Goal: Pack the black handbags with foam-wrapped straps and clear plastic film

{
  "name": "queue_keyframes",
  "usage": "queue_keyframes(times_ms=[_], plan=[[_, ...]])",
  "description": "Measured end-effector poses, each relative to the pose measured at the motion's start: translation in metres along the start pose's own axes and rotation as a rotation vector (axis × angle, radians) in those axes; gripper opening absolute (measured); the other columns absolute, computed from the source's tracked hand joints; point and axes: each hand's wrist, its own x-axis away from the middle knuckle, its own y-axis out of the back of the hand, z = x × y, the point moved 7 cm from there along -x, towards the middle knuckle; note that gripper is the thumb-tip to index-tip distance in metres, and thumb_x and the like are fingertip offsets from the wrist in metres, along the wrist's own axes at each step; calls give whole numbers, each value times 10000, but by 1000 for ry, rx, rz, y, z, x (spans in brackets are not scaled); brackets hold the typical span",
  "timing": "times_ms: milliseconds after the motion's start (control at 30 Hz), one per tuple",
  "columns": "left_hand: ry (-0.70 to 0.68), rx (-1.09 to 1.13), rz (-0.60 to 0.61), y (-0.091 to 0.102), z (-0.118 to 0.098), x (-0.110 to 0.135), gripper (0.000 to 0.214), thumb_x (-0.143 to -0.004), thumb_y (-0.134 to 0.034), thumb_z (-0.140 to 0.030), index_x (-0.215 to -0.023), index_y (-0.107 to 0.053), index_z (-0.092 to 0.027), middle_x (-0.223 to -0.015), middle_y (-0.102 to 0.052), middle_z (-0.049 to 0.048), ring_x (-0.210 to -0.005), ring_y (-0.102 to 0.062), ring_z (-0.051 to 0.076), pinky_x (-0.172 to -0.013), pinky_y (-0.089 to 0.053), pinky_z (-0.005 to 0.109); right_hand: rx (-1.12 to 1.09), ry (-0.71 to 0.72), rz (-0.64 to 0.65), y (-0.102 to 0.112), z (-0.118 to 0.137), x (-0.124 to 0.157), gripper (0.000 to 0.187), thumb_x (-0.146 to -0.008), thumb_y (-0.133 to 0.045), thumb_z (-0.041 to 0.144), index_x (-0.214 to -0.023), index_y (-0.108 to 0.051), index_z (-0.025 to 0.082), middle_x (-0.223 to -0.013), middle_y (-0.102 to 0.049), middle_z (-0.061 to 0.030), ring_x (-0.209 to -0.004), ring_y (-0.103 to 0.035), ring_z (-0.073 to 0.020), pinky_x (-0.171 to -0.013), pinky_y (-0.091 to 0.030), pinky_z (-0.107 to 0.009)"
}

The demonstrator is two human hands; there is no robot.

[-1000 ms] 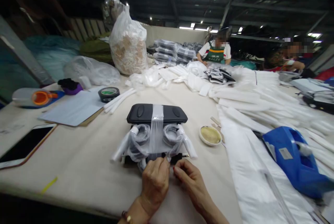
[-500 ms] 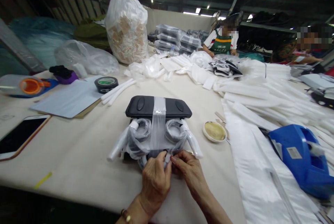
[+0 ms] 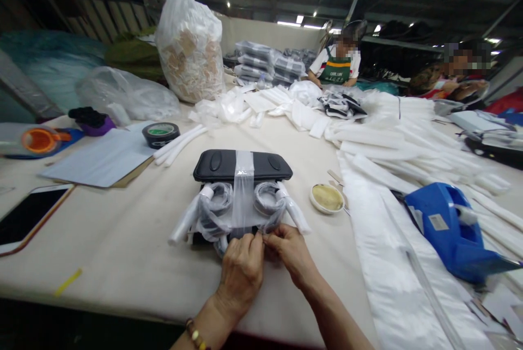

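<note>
In the middle of the table lies a wrapped bundle with a black padded panel across its far side. A band of clear film runs down its centre. Two rings wrapped in plastic, the left ring and the right ring, sit below the panel, with a white foam tube slanting out on the left and another foam tube on the right. My left hand is closed at the bundle's near edge. Beside it my right hand pinches the same edge; the fingertips nearly meet and hide the exact piece between them.
On the right are a shallow dish, white sheets and a blue tape dispenser. A phone, black tape roll and papers lie left. Two people, one in a green apron, work beyond piled white foam.
The view has shifted slightly to the right. My hands stay at the bundle's near edge; the grey piece visible between my fingers earlier is now hidden, and my fingertips are closer together.
</note>
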Motion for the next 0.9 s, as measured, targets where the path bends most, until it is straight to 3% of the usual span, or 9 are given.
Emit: queue_keyframes(times_ms=[167, 333, 600, 900], plan=[[34, 41, 17, 0, 6, -3, 251, -904, -337, -110, -754, -531, -162, -596, -518, 21, -517, -478, 175, -524, -314, 276, 13, 53, 75, 1, 2, 6, 113, -628, -573, 294, -633, -519, 194, -515, -541, 34, -471, -478, -117, -449, -342, -234], [132, 134, 54, -5, 15, -4, 215, -888, -369, -128, -752, -530, -169, -624, -575, 20, -551, -563, 170, -525, -382, 259, 68, 142, 22, -2, 2, 10, 78, -655, -503, 235, -728, -485, 213, -558, -541, 33, -526, -509, -142, -491, -368, -249], [280, 241, 143, -11, 22, -6, 120, -798, -463, -111, -757, -561, -169, -680, -635, 18, -619, -629, 178, -558, -454, 260, 215, 191, -91, -4, 18, 23, 32, -707, -425, 215, -711, -408, 242, -630, -540, 1, -616, -505, -186, -611, -348, -303], [373, 292, 226, -11, 24, -11, 120, -785, -477, -135, -761, -592, -162, -707, -654, 33, -657, -641, 184, -581, -453, 261, 231, 159, -67, -5, 17, 22, 42, -752, -398, 189, -746, -411, 228, -592, -504, 20, -552, -475, -156, -541, -327, -266]])
